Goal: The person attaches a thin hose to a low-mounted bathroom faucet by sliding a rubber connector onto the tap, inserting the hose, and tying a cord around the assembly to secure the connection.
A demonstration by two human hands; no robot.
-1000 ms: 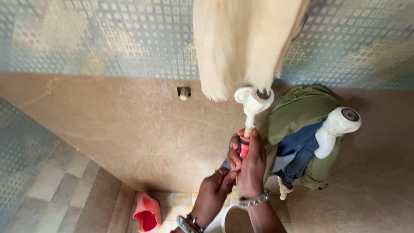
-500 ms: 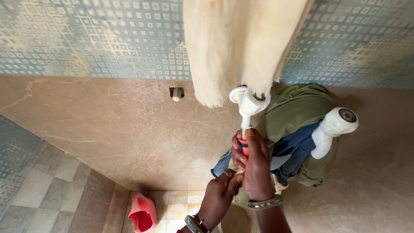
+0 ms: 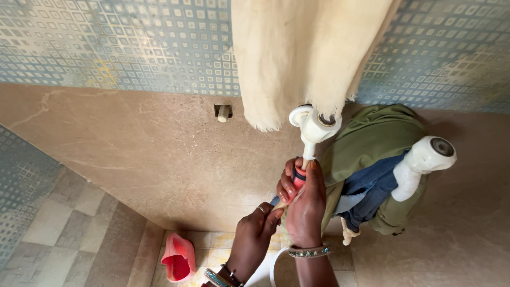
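Since a moment ago my left hand has been climbing toward my right hand, and its fingertips are now pressing just under the right one. Going left to right: well off to the lower left of my hands, a pink slipper is lying on the tiled floor, its bottom edge close to the frame's cut. Up and left of my hands, a small metal stub is poking out of the beige wall. My left hand is pinching narrowly; what it is pinching I cannot tell, since my right hand is covering it. My right hand is gripping a red-handled tool, most of it hidden inside my fist, so its kind is hard to make out. Right above that grip, the white tap is hanging from the wall, its top half buried under a cream towel drooping in front. To the right of my hands, green and blue clothes are draping over a second white tap, hiding its base.
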